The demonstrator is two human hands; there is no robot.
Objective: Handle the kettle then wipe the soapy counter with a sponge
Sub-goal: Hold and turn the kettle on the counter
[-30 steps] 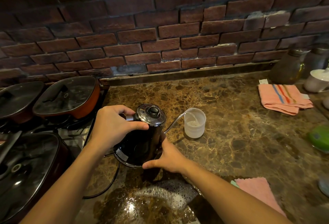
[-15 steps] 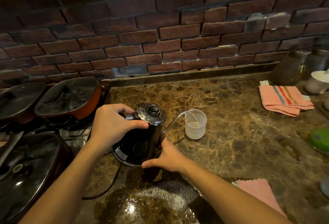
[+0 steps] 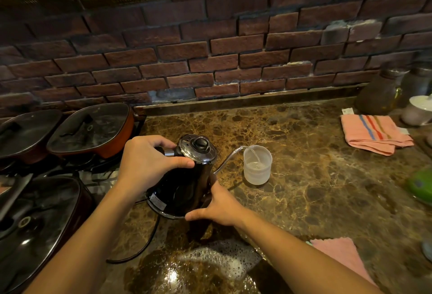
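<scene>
Bare left hand (image 3: 149, 165), right hand (image 3: 222, 207), forearms (image 3: 77, 242)

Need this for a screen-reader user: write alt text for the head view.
A person tilts a black kettle, pouring water from its thin spout into a small clear cup on a brown marble counter. The left hand grips the handle; the right hand steadies the base.
</scene>
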